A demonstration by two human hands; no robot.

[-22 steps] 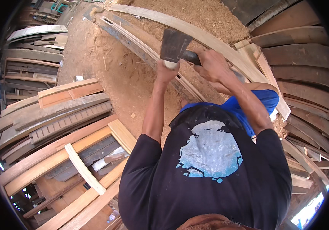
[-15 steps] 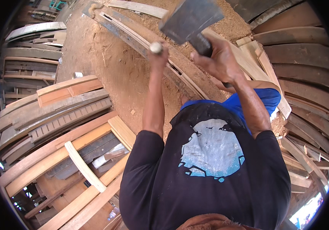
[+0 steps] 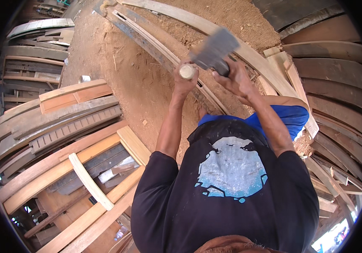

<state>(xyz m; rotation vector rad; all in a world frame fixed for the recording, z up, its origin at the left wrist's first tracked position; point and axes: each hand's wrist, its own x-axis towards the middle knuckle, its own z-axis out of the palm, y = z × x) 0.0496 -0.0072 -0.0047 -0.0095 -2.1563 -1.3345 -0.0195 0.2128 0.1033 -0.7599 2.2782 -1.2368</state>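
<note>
My left hand point(image 3: 185, 82) is closed round an upright chisel point(image 3: 187, 71). Only the round, pale butt of its handle shows; the blade is hidden below my fist. It stands over a long, narrow wooden rail point(image 3: 147, 39) with slots cut in its upper edge, one beside my fingers and one near the far end. My right hand point(image 3: 236, 78) grips the short black handle of a mallet point(image 3: 218, 47) with a broad, dark grey head, smeared by motion. The mallet head's left corner is close to the chisel butt; whether they touch I cannot tell.
The rail lies along a worn plank point(image 3: 164, 36) on sawdust-covered ground point(image 3: 117, 80). A pale curved board point(image 3: 248, 52) runs beyond my right hand. Stacked timber point(image 3: 63, 116) and a light wooden frame point(image 3: 58, 173) are at left; dark boards point(image 3: 328, 69) line the right.
The mallet has swung down toward the chisel butt, and my right hand has moved with it. My left hand, holding the chisel, has shifted slightly right and nearer to me along the rail.
</note>
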